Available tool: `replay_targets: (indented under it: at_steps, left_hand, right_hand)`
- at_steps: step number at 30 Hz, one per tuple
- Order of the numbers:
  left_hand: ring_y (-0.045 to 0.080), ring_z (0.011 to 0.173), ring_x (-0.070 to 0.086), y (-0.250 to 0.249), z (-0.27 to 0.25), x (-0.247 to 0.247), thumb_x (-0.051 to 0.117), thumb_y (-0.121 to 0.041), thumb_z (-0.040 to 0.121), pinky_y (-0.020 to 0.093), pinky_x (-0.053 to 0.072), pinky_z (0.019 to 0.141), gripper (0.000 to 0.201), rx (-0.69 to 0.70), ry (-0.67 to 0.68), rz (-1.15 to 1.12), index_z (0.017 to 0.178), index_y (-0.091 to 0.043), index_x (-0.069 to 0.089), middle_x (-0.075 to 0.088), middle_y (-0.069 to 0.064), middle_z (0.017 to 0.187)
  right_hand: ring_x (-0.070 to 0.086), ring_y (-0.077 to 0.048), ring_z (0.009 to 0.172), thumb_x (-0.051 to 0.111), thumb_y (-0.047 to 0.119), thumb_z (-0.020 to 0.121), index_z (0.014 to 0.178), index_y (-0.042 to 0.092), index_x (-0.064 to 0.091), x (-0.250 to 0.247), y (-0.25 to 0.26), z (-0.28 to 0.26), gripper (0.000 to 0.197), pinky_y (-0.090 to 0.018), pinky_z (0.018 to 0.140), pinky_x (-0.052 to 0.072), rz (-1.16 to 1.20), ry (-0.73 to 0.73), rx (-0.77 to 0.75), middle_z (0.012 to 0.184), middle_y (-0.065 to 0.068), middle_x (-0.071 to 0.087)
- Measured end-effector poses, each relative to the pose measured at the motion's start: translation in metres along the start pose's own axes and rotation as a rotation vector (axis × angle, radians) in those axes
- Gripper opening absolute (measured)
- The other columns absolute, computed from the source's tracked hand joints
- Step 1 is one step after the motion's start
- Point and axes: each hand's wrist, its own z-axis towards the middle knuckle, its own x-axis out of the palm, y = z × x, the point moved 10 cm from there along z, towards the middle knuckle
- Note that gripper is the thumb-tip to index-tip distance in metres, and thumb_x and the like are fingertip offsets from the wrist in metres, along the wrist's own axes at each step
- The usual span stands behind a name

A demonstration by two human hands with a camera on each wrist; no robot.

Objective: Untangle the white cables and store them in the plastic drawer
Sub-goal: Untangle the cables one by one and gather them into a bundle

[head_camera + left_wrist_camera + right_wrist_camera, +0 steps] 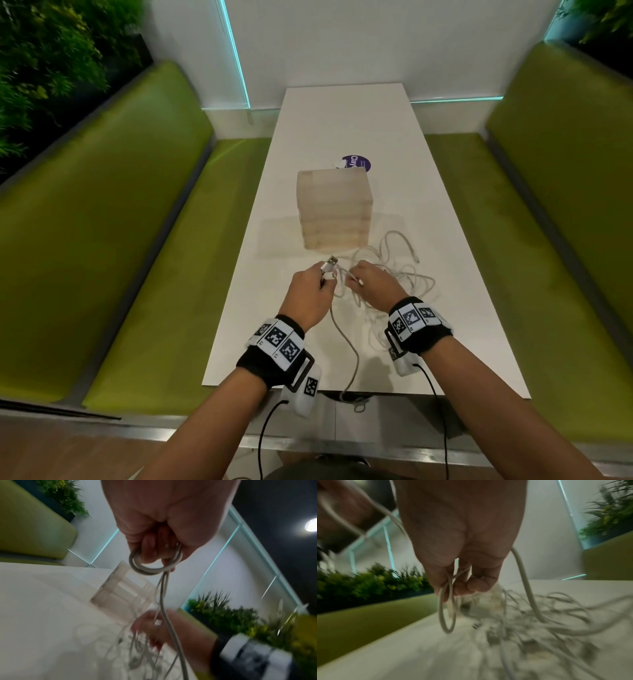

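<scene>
**A:** White cord, small loops of it wound round the fingers [150,553] of my left hand [310,294] — curled tight on a coil, USB plug [329,264] poking out past the knuckles. That hand is clamped on one cable's end.

**B:** And the right?

**A:** Right hand [373,286] just beside it, fingers [477,584] pinched on a couple of strands, one loop dangling below them. Both hands raised a little off the surface [342,130].

**B:** Where's the rest of the stuff?

**A:** The white cables [394,270] are mostly a loose tangle on the surface under and right of my right hand, one connector end thrown out toward the far right. One strand runs back between my wrists and drops over the near edge. The plastic drawer [334,209] unit stands just beyond the tangle, translucent, drawers look closed from here. Purple sticker [356,161] behind it.

**B:** Step?

**A:** Untangling, early I'd say — I'm working one cable free, nothing stored yet as far as I can tell.

**B:** Next move?

**A:** Probably keep winding onto the left hand while the right feeds slack and slips crossings apart. Pull gently, or the knot tightens. Then a hand must free up to open a drawer.
</scene>
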Motion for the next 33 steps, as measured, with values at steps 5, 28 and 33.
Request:
replay_targets:
  at_steps: [5, 28, 33]
  left_hand:
    - [0.02, 0.047, 0.042, -0.005, -0.012, -0.034, 0.048, -0.02, 0.097, 0.034, 0.041, 0.05, 0.026, -0.018, -0.114, -0.173, 0.076, -0.006, 0.054, 0.043, -0.002, 0.051]
    - [0.005, 0.043, 0.039, 0.023, 0.006, 0.03, 0.064, -0.02, 0.089, 0.015, 0.033, 0.045, 0.017, -0.092, 0.097, -0.225, 0.082, -0.005, 0.06, 0.046, -0.004, 0.057]
    - [0.008, 0.044, 0.032, 0.04, 0.004, 0.035, 0.065, -0.031, 0.088, 0.022, 0.031, 0.049, 0.03, -0.29, 0.124, -0.499, 0.064, -0.015, 0.056, 0.036, -0.015, 0.042]
  right_hand:
    - [0.057, -0.024, 0.091, 0.048, 0.028, 0.096, 0.095, 0.008, 0.066, 0.002, -0.022, 0.001, 0.027, -0.037, 0.081, 0.045, 0.038, 0.002, 0.08, 0.104, -0.008, 0.053]
    - [0.064, -0.035, 0.088, 0.05, 0.013, 0.086, 0.099, -0.002, 0.066, -0.015, 0.055, -0.016, 0.025, -0.043, 0.073, 0.055, -0.085, -0.089, -0.266, 0.102, -0.018, 0.064]
    - [0.062, -0.031, 0.087, 0.05, -0.002, 0.087, 0.094, 0.0, 0.061, -0.011, 0.051, -0.007, 0.013, -0.028, 0.066, 0.042, 0.069, -0.08, -0.172, 0.097, -0.015, 0.063]
